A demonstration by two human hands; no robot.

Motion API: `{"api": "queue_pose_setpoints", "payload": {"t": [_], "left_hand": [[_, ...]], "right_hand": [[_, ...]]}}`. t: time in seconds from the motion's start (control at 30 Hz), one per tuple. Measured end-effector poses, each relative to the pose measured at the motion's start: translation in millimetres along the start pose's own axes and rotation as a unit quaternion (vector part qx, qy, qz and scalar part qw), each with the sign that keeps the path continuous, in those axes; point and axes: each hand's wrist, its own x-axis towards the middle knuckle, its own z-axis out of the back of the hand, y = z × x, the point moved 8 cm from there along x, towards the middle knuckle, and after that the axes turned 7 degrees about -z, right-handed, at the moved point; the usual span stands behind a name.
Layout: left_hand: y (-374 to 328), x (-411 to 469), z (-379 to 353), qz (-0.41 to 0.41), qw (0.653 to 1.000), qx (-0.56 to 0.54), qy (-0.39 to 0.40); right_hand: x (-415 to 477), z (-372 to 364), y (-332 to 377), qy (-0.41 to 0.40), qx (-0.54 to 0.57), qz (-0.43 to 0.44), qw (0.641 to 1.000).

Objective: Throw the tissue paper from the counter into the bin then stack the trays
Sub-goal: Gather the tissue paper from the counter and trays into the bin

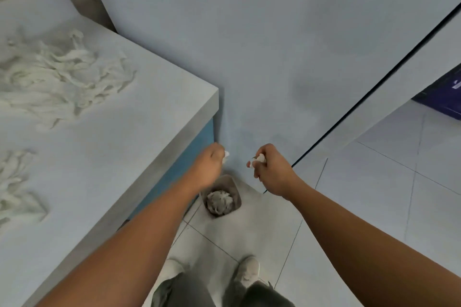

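Both left hand (212,164) and right hand (272,169) clenched tissue scraps (259,158) above the bin (230,180); mid-binning, drop looked due, more tissue piles (62,75) lay at 9 o'clock.

Light: dim, flat, bluish.
Shadow: soft, on the wall (249,52) just above the grip of the left hand (209,168).
Focus: soft throughout.
Edges: lines bow, far from the grips.
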Motion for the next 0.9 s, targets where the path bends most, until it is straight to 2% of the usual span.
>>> {"api": "queue_pose_setpoints", "payload": {"t": [0.27, 0.43, 0.53, 0.77, 0.9], "left_hand": [[133.5, 46.7, -64.4, 0.075, 0.994, 0.081, 0.01], [223.3, 71.9, -85.5, 0.101, 0.988, 0.116, -0.023], [284.5, 82.9, -103.6, 0.117, 0.985, 0.128, -0.023], [411.4, 100.8, -170.3, 0.162, 0.979, 0.118, 0.024], [460.7, 111.0, -204.2, 0.186, 0.974, 0.124, 0.047]], "right_hand": [[73.4, -54.3, -99.0, 0.015, -0.003, -0.067, 0.998], [126.3, -109.4, -152.5, 0.049, -0.087, -0.084, 0.991], [157.5, -149.3, -190.8, 0.05, -0.095, -0.094, 0.99], [194.9, -226.8, -286.8, 0.012, 0.102, -0.173, 0.98], [206.5, -254.6, -324.8, 0.003, 0.109, -0.194, 0.975]]}}
